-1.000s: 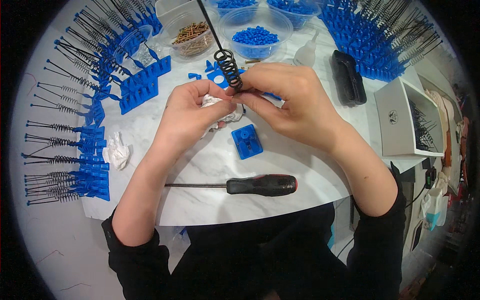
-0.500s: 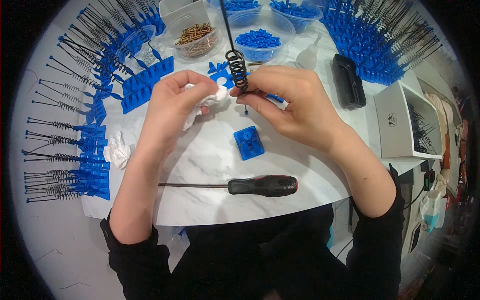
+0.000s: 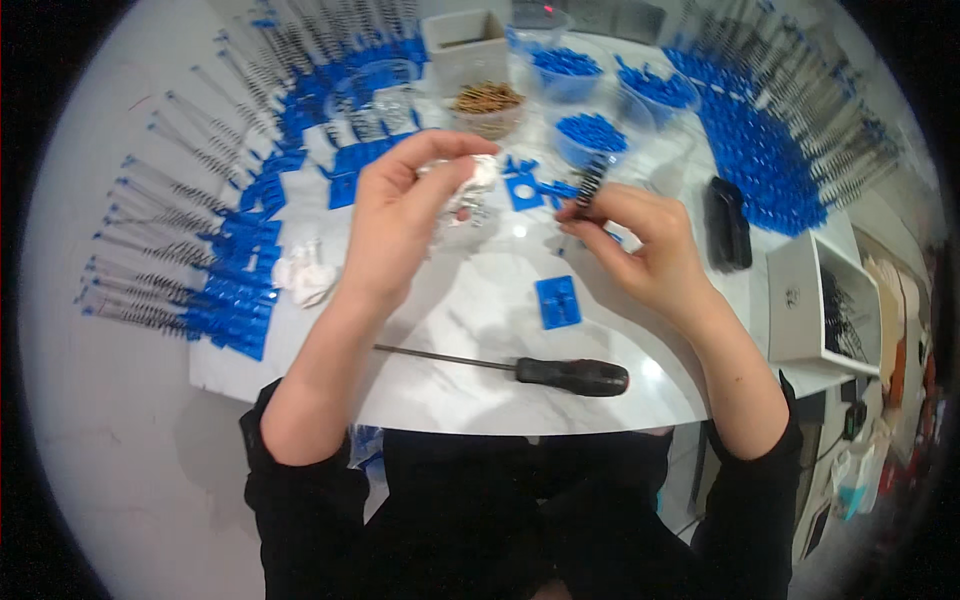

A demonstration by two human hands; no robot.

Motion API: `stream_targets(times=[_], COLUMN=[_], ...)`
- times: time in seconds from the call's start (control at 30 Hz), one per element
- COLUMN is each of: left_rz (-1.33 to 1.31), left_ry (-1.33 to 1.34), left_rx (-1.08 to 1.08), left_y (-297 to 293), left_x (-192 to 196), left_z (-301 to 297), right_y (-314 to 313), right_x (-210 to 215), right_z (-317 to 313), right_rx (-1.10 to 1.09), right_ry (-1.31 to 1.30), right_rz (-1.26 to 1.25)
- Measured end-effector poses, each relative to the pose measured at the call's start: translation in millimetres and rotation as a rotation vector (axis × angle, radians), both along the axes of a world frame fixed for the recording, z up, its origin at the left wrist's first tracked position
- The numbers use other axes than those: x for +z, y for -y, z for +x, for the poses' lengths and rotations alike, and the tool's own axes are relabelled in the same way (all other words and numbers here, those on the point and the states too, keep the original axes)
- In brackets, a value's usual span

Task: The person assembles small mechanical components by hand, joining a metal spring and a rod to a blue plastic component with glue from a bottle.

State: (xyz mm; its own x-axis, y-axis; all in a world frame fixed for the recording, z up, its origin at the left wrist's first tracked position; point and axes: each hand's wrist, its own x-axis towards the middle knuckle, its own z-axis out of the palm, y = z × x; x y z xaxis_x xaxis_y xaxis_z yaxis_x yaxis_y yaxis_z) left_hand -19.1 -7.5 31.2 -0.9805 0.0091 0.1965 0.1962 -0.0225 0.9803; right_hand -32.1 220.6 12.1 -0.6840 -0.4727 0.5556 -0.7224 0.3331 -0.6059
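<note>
My left hand (image 3: 410, 205) is closed around a crumpled white tissue (image 3: 470, 190), which sticks out past the fingertips. In my right hand (image 3: 645, 245), thumb and fingers pinch a black coil spring (image 3: 591, 183) with a thin rod through it. Between and below the hands lies a square blue plastic base (image 3: 558, 302) on the marbled table. Nearer to me rests a screwdriver (image 3: 570, 376) with a black handle, its shaft pointing left. Just beyond the hands is a blue plate with a round hole (image 3: 523, 192), with small blue pieces around it.
Rows of blue bases with springs stand at the left (image 3: 235, 290) and far right (image 3: 770, 180). Behind are tubs of brass screws (image 3: 487, 98) and blue parts (image 3: 591, 135). A black case (image 3: 729, 225) and a white box of springs (image 3: 795, 310) sit at right. Another tissue (image 3: 305, 275) lies left.
The view has shifted, so the table sits differently in the picture. My hands have moved farther apart, still with the tissue and the spring; the spring now leans to the right.
</note>
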Motion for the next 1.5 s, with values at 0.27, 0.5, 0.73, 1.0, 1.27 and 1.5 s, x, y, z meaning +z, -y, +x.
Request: stream_targets(times=[0.27, 0.5, 0.73, 1.0, 1.27, 1.5], left_rz=[-0.206, -1.203, -1.292, -1.226, -0.609, -0.420], left_ry=[-0.048, -0.276, -0.364, -0.540, -0.293, -0.247], left_rx=[0.192, 0.431, 0.542, 0.211, 0.042, 0.059], left_y=[68, 94, 74, 13, -27, -26], left_x=[32, -16, -1, 31, -5, -32], left_z=[49, 76, 77, 56, 8, 10], right_y=[-3, -3, -2, -4, 0, 0], right_x=[-5, -1, -3, -6, -7, -7], right_z=[2, 1, -1, 1, 3, -1], right_rx=[-0.002, -0.021, -0.032, -0.020, -0.008, -0.023], right_ry=[0.026, -0.034, -0.014, -0.039, -0.034, -0.043], right_rz=[-0.050, 0.034, 0.027, 0.021, -0.028, -0.042])
